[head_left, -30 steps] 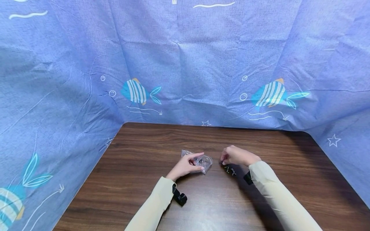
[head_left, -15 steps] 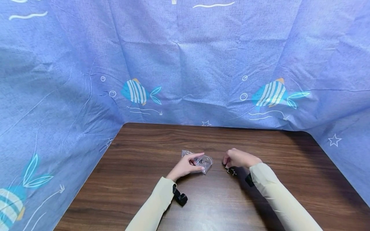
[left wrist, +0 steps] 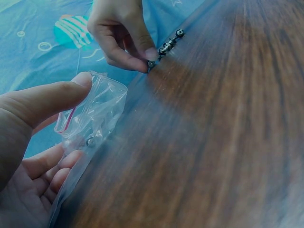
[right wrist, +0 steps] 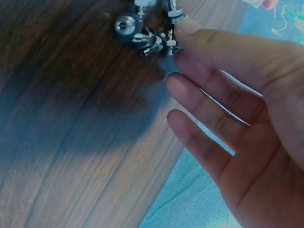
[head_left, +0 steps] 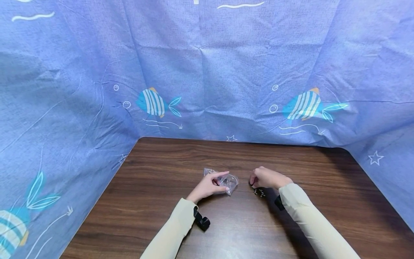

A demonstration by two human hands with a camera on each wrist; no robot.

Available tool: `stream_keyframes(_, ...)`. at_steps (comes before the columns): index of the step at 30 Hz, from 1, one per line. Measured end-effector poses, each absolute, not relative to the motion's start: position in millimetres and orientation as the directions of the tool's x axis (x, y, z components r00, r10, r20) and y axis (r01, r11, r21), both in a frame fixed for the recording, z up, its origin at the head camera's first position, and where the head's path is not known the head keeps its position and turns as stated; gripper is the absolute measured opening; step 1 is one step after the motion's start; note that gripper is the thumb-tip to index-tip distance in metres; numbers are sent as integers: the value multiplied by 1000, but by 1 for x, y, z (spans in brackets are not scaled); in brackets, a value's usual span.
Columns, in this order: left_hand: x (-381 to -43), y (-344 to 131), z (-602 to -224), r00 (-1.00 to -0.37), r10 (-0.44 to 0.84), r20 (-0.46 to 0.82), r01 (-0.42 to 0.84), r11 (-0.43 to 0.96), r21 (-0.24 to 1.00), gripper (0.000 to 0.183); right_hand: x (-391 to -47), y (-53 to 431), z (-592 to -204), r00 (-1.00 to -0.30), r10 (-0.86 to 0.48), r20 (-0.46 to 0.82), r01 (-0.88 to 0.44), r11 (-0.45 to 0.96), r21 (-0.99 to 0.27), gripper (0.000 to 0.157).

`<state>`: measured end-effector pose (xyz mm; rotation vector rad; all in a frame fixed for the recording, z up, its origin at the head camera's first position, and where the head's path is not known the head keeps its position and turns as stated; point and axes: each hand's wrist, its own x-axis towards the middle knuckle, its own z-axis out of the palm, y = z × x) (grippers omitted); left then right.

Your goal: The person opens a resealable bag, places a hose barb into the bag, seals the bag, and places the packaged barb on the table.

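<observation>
My left hand (head_left: pixel 208 187) holds a clear zip bag (left wrist: pixel 102 104), thumb at its mouth and fingers curled about its side. A pink line runs along the seal, and a few small metal pieces (left wrist: pixel 90 141) show through the plastic. To the right, my right hand (head_left: pixel 266 177) pinches a small screw with a nut (left wrist: pixel 151 64) between thumb and forefinger, low at the tabletop. Several more screws with nuts and washers (right wrist: pixel 147 40) lie on the wood just beside those fingertips. The other fingers of that hand are spread in the right wrist view.
Both hands are over a dark wood-grain table (head_left: pixel 161 158). A blue cloth with fish prints (head_left: pixel 226 72) hangs behind it and along both sides. Each wrist wears a black camera strap (head_left: pixel 202 221).
My right hand has shifted slightly right and nearer to me, down over the pile of screws, and pinches one there. My left hand and the bag have stayed in place.
</observation>
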<state>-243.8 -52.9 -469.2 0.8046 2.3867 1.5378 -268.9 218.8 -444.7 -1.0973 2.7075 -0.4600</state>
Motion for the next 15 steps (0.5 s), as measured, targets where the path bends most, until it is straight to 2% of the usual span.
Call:
stream_keyframes(6,-244,-53,-469,-834,535,135,343,311,886,59,-269,219,-446,-736,-674,-68,-613,706,-355,8)
stream_keyframes(15,-243,-53,-467,-837,533,125,340,329,881,59,-269,218,-448,-726,-687,-38,-652,704,-283,11)
